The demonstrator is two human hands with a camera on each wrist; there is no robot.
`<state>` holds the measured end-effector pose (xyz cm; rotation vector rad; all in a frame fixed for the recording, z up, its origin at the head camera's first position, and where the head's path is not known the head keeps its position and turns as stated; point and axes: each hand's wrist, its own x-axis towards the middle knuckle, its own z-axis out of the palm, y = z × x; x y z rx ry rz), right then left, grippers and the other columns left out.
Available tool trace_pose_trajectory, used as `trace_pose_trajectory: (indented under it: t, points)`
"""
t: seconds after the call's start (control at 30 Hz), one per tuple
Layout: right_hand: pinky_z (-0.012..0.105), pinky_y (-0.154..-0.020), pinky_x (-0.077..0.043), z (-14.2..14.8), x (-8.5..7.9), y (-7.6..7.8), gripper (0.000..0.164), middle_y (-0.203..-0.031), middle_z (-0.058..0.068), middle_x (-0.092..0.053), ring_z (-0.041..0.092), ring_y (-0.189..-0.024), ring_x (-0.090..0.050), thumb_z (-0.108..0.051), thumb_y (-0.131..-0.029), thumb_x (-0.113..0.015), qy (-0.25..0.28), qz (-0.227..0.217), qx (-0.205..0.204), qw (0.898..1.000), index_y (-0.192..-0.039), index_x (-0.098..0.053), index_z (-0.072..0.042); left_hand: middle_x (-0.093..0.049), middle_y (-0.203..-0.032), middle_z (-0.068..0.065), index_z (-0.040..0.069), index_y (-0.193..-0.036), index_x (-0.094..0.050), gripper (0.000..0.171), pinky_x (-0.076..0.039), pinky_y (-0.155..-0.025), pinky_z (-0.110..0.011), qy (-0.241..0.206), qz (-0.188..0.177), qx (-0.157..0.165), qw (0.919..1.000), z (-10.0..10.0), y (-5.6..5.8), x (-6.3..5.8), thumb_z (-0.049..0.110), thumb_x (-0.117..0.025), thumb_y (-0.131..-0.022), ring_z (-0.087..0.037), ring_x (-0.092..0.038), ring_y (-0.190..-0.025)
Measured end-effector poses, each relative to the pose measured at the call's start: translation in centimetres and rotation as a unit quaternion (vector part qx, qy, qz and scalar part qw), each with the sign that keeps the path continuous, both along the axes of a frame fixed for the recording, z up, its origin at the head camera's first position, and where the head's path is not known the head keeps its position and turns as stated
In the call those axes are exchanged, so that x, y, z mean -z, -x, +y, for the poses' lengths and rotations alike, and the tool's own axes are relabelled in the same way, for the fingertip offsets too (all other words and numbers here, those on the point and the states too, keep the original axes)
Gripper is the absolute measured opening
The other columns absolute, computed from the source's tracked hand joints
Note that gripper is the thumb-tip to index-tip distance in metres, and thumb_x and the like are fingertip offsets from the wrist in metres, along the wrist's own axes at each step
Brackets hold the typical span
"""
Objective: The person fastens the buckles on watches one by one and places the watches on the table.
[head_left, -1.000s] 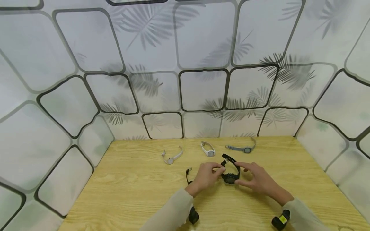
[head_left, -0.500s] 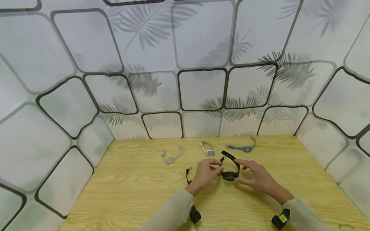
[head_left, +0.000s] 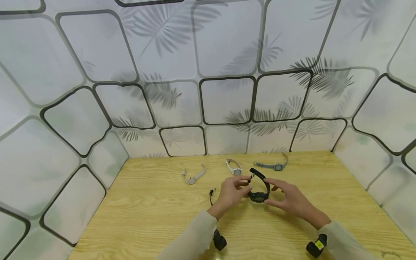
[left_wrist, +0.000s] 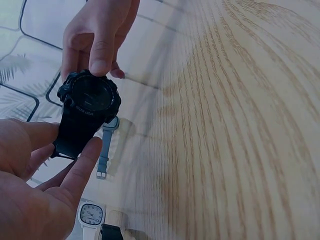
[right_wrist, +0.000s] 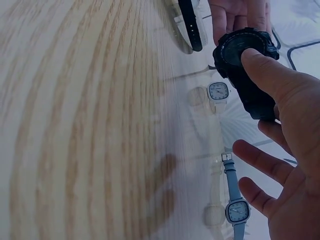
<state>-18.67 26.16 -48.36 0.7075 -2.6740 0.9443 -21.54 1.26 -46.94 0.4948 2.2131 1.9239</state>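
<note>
A black digital sports watch (head_left: 259, 197) with a thick round case is held between both hands, its strap arching upward. My left hand (head_left: 230, 194) pinches the strap on the left side; the left wrist view shows fingers along both edges of the strap (left_wrist: 77, 131). From the other side my right hand (head_left: 292, 199) grips the watch. In the right wrist view its thumb presses on the dial (right_wrist: 237, 50) and a finger lies behind the strap, while the other fingers spread loosely. Part of the buckle end is hidden by the left fingers.
Behind the hands lie a pale round-faced watch (head_left: 192, 180), a white square-faced watch (head_left: 237, 172) and a blue-grey watch (head_left: 278, 167). A thin black-strapped watch (head_left: 211, 195) is partly covered by the left hand. Patterned fabric walls (head_left: 227, 101) enclose the wooden table (head_left: 139, 216).
The black watch and both hands have moved slightly away from the body, toward the back of the table. The left fingers have shifted along the strap near the buckle. The other watches stay put.
</note>
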Motion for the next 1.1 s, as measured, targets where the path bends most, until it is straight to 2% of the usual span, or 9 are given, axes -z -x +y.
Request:
trace_pose_trajectory:
  t: [0.17,0.37,0.53,0.73,0.83,0.93,1.1]
  points:
    - [0.048,-0.083,-0.059,0.27,-0.15,0.00,0.069,-0.142,0.014,-0.061,0.025,-0.104,-0.071,-0.035,-0.087,-0.084,0.028,-0.037,-0.012,0.999,-0.146,-0.057,-0.011,-0.070,-0.122,-0.024,0.006,-0.128,-0.072,0.033,-0.063,-0.074,-0.042,-0.016,-0.009,-0.001,0.9998,-0.03,-0.03,-0.04,0.005,-0.073,-0.096,-0.021,-0.076,-0.086]
    - [0.033,-0.086,-0.059,0.46,-0.39,0.28,0.052,-0.134,0.019,-0.065,0.023,-0.108,-0.072,-0.025,-0.100,-0.069,0.116,-0.114,-0.029,0.986,-0.148,-0.055,-0.011,-0.070,-0.123,-0.023,0.011,-0.128,-0.073,0.033,-0.063,-0.075,-0.041,-0.015,0.001,-0.004,0.9999,-0.04,-0.18,-0.24,0.005,-0.073,-0.096,-0.018,-0.075,-0.087]
    - [0.021,-0.085,-0.056,0.10,-0.24,0.46,0.041,-0.116,0.016,-0.074,0.019,-0.103,-0.074,-0.016,-0.106,-0.060,0.175,-0.116,-0.039,0.977,-0.146,-0.056,-0.006,-0.071,-0.119,-0.022,0.010,-0.128,-0.073,0.032,-0.062,-0.076,-0.046,-0.015,0.011,-0.002,0.9998,0.05,-0.33,-0.22,0.005,-0.073,-0.096,-0.018,-0.074,-0.086]
    - [0.019,-0.084,-0.055,-0.06,0.09,0.36,0.037,-0.106,0.017,-0.077,0.021,-0.097,-0.076,-0.009,-0.105,-0.060,0.210,-0.103,-0.038,0.971,-0.141,-0.059,-0.001,-0.072,-0.116,-0.021,0.009,-0.126,-0.074,0.031,-0.062,-0.076,-0.046,-0.014,0.022,-0.003,0.9997,0.16,-0.38,-0.11,0.004,-0.073,-0.096,-0.018,-0.074,-0.086]
    - [0.023,-0.085,-0.058,0.01,0.17,0.40,0.038,-0.110,0.024,-0.074,0.025,-0.098,-0.075,-0.008,-0.104,-0.060,0.233,-0.114,-0.044,0.965,-0.141,-0.058,0.002,-0.072,-0.117,-0.021,0.010,-0.126,-0.074,0.031,-0.063,-0.076,-0.043,-0.010,0.028,-0.002,0.9996,0.13,-0.41,-0.07,0.004,-0.073,-0.096,-0.017,-0.074,-0.087]
    - [0.030,-0.086,-0.059,0.05,0.06,0.51,0.042,-0.125,0.032,-0.065,0.029,-0.102,-0.074,-0.008,-0.104,-0.061,0.262,-0.134,-0.053,0.954,-0.144,-0.054,0.004,-0.072,-0.118,-0.021,0.010,-0.126,-0.074,0.031,-0.063,-0.073,-0.037,-0.003,0.037,-0.002,0.9993,0.06,-0.42,-0.01,0.005,-0.074,-0.095,-0.016,-0.074,-0.087]
    - [0.036,-0.087,-0.060,0.22,-0.33,0.76,0.052,-0.141,0.036,-0.051,0.034,-0.106,-0.072,-0.011,-0.104,-0.062,0.285,-0.166,-0.057,0.942,-0.152,-0.045,0.001,-0.072,-0.121,-0.019,0.012,-0.127,-0.074,0.032,-0.061,-0.069,-0.026,0.013,0.059,0.001,0.9982,-0.07,-0.38,0.03,0.006,-0.074,-0.095,-0.017,-0.074,-0.090]
